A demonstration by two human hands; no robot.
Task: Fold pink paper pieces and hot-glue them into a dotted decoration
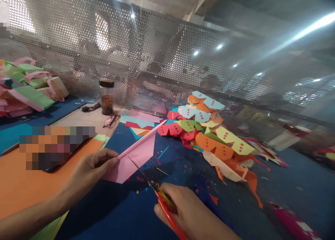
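Note:
My left hand (101,165) pinches the left end of a folded sheet of pink paper (140,151), which it holds above the blue tabletop (104,205). The sheet's fold runs along its upper edge, slanting up to the right. In my right hand (185,201) is a pair of scissors (167,212) with red and yellow handles. Their blades point up and left, and the tip lies over the middle of the pink paper; whether it touches the paper I cannot tell.
Cut and folded coloured paper shapes (214,144) with small square holes are piled at the right. Coloured sheets (138,119) lie beyond my left hand. A lidded jar (106,96) and glasses (111,120) stand near a perforated metal screen (157,58). Orange paper (23,187) covers the left side.

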